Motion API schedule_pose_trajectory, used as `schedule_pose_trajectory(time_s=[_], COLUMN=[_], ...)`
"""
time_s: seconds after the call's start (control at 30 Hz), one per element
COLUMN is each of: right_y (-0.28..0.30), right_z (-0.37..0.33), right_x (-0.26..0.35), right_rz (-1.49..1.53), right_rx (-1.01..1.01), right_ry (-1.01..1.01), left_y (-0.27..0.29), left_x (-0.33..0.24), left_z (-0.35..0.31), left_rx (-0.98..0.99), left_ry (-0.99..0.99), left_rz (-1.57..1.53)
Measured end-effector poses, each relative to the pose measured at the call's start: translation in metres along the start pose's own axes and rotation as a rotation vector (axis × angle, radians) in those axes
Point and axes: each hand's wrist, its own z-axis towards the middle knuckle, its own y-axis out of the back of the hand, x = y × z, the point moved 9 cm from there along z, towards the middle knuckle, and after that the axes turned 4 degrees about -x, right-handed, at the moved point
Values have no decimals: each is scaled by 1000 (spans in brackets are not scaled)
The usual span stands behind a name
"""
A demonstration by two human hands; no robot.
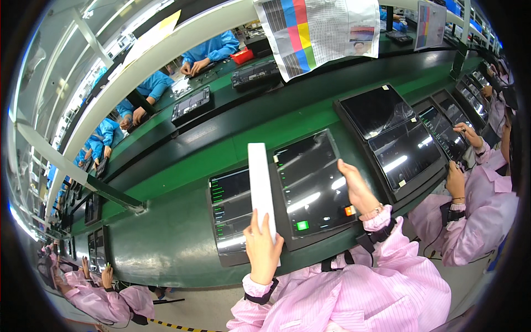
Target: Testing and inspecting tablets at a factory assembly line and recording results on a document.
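My left hand is wrapped round the lower part of a long, narrow white bar. It stands up across the right edge of a tablet that has lines of green text on its lit screen. To the right lies a second tablet, with a dark screen, a green square and an orange square near its lower edge, and clear film over it. My right hand is at the right edge of this tablet, fingers stretched out and pointing up. Whether it touches the tablet I cannot tell.
Further right, two dark tablets lie in a black tray. A co-worker in pink handles tablets beyond. Behind a dark rail, people in blue work at a green bench. A printed colour sheet hangs above. A metal post stands left.
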Motion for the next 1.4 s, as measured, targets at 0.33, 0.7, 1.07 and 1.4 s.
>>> schedule_pose_trajectory(time_s=[0.33, 0.7, 1.07, 1.4], right_y=[-90, -25, -27, -25], right_z=[-85, -72, -69, -67], right_x=[69, 30, 29, 26], right_rz=[-422, -886, -875, -826], right_rx=[434, 157, 176, 150], right_ry=[392, 628, 559, 518], left_y=[0, -7, -17, -12], left_x=[-60, -12, -5, 4], left_z=[6, -31, -44, -40], left_rx=[-82, -46, 19, -14], left_ry=[-141, -168, -252, -194], left_rz=[-409, -133, 41, 76])
